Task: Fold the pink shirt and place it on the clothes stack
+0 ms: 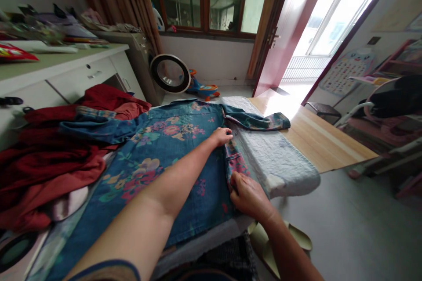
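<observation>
A blue denim jacket (184, 158) with a floral print lies spread over a padded cloth (283, 162) on the table. One sleeve reaches left onto red clothes, the other stretches right. My left hand (221, 136) is closed on the jacket's right side edge, just below the armpit. Nearer to me, my right hand (244, 193) grips the same edge lower down, fingers curled round the fabric. Between the two hands the edge is turned up, showing a pink floral strip. The fingertips of both hands are partly hidden.
A heap of red clothes (62, 158) lies at the left, beside a white cabinet (82, 72). Behind stand a washing machine with its round door (170, 73) open and a toy car (202, 88). The wooden tabletop (316, 134) extends right; slippers (267, 246) lie below.
</observation>
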Available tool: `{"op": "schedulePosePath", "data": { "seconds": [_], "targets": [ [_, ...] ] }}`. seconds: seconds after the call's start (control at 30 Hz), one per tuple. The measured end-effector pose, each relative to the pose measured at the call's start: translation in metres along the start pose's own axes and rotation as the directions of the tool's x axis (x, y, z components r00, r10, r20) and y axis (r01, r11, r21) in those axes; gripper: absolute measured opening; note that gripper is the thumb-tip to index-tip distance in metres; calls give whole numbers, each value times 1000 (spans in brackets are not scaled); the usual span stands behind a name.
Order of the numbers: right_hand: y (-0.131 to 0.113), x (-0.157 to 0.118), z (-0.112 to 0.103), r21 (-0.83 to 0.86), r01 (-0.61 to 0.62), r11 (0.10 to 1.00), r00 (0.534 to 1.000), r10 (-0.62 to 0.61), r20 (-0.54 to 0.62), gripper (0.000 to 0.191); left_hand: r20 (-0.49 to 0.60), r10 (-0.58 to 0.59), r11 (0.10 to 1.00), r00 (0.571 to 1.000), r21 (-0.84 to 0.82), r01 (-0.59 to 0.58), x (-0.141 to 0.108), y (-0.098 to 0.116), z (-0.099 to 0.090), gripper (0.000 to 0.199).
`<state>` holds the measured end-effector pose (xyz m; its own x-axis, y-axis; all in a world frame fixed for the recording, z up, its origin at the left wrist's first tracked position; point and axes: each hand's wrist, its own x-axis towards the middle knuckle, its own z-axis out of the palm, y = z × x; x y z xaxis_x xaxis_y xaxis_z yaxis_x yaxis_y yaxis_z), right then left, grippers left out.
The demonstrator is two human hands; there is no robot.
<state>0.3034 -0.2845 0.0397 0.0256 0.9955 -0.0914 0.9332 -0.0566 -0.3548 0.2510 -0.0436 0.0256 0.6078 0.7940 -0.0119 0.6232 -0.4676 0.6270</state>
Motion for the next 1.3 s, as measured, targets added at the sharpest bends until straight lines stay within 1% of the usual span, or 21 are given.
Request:
{"op": "schedulePosePath", "data": {
  "seconds": [0.1,0.2,0.23,0.33,0.37,0.43,0.57,0.6,0.67,0.7,0.77,0.83,0.9,1.0,1.07,1.1,1.17,1.23,1.3],
  "targets": [
    [-4,-9,2,-42,-29,999,999,30,25,18,-6,-74,997,997,10,74,11,-2,10,36],
    [-5,-16,5,-62,-34,997,999,35,19,34,-35,-129,991,991,13,130,13,-5,13,41],
    [-5,-18,6,-67,-32,997,999,32,13,33,-44,-140,990,989,12,141,13,-7,12,42],
    [-2,-20,5,-69,-28,997,1000,27,-10,16,-55,-153,988,987,2,153,11,-10,8,48],
    [-1,-20,4,-52,-22,998,1000,21,-19,15,-55,-153,988,987,-1,153,11,-10,6,50],
    [1,-19,0,29,-9,1000,998,11,-60,21,-55,-153,988,987,-9,153,9,-12,2,55],
    [3,-15,-5,229,20,973,979,28,-203,32,-42,-159,987,986,-27,158,2,-16,-1,61],
    [3,-15,-5,257,34,966,976,23,-215,33,-35,-157,987,987,-33,156,0,-17,-1,63],
    [5,-15,-3,282,81,956,984,-31,-177,39,-14,-147,988,989,-48,146,-7,-18,0,64],
    [6,-16,-1,281,107,954,988,-70,-139,46,0,-139,989,990,-56,139,-11,-17,1,63],
    [8,-20,2,251,152,956,988,-139,-69,66,42,-120,990,992,-76,123,-22,-16,5,59],
    [11,-25,4,198,172,965,985,-166,-45,79,101,-99,989,990,-103,109,-36,-12,9,52],
    [14,-31,5,152,171,973,985,-166,-44,83,166,-81,985,983,-135,104,-54,-7,12,46],
    [16,-37,3,117,184,976,983,-183,-19,79,243,-57,977,968,-187,104,-82,-2,16,47],
    [16,-39,2,107,208,972,978,-209,-3,72,280,-21,958,960,-267,99,-102,1,17,55],
    [16,-40,1,106,220,970,975,-222,1,69,297,0,942,955,-320,99,-111,3,17,62],
    [16,-41,0,111,237,965,971,-239,2,64,319,18,897,947,-424,126,-130,6,20,82],
    [18,-42,-1,132,242,961,970,-243,-11,59,332,-9,843,943,-505,186,-148,11,25,104],
    [21,-44,-1,163,245,956,969,-243,-31,53,334,-58,780,941,-573,252,-165,18,33,117]
  ]
}}
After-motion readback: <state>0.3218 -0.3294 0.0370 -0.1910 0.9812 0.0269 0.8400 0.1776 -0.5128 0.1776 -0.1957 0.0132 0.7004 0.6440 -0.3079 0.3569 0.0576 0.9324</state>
